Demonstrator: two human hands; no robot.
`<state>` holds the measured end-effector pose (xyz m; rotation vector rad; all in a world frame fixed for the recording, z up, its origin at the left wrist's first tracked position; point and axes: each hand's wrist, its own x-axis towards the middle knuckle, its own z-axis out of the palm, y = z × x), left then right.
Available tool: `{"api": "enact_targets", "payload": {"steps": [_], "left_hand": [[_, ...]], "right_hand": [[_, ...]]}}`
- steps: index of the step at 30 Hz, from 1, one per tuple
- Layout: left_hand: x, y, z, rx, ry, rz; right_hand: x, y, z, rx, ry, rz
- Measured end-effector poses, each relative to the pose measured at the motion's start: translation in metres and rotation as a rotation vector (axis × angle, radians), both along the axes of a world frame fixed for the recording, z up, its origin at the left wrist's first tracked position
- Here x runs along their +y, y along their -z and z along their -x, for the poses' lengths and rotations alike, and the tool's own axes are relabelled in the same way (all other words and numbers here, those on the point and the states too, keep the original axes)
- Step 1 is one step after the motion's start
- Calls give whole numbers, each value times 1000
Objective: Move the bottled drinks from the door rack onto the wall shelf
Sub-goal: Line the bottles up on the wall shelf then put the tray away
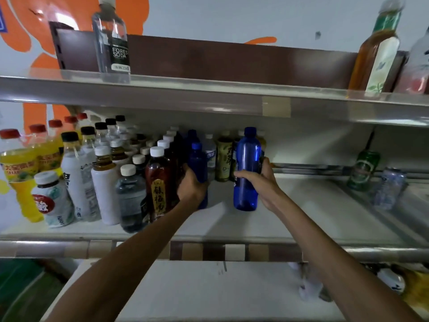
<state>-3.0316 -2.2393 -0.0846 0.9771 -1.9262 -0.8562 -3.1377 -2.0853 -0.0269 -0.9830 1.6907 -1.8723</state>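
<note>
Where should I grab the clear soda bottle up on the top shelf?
Hold the clear soda bottle round its middle, at the dark label, reaching from the front: it stands upright and alone, and a brown back panel blocks the far side.

Translucent cobalt through the cobalt bottle (247,173), cap in the same blue; darker, nearly black-blue on the navy bottle (197,163) beside it. Deep red-brown in the brown bottle (159,182), topped white, with a gold label bearing dark characters. Bright yellow in the yellow drink bottles (17,163), capped red. Olive green with dark characters on the olive bottle (224,161). Clear soda bottle (111,43) with a black label, white letters. Amber tea bottle (376,59), label white with green leaves. Green can (363,170); pale can (390,189) silvery blue. White wall (232,17) with orange shapes; back panel (220,59) dark brown; shelf edge (234,252) in beige, brown and white blocks.
</note>
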Motion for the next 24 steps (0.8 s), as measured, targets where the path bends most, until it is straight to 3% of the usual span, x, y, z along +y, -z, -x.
{"api": "enact_targets", "payload": {"steps": [3, 7, 11, 17, 24], "left_hand": [[-17, 0, 20, 1, 19, -37], [-32, -5, 38, -61, -150, -67], [-38, 2, 48, -235, -268, 13], [-40, 25, 41, -127, -263, 21], [-48, 47, 48, -358, -256, -90]], "right_hand": [[-6, -2, 14, 11, -4, 14], [-16, 0, 30, 2, -10, 44], [-25, 4, 40, -19, -47, 46], [-48, 12, 42, -45, -76, 35], [-65, 26, 39, -32, -73, 0]]}}
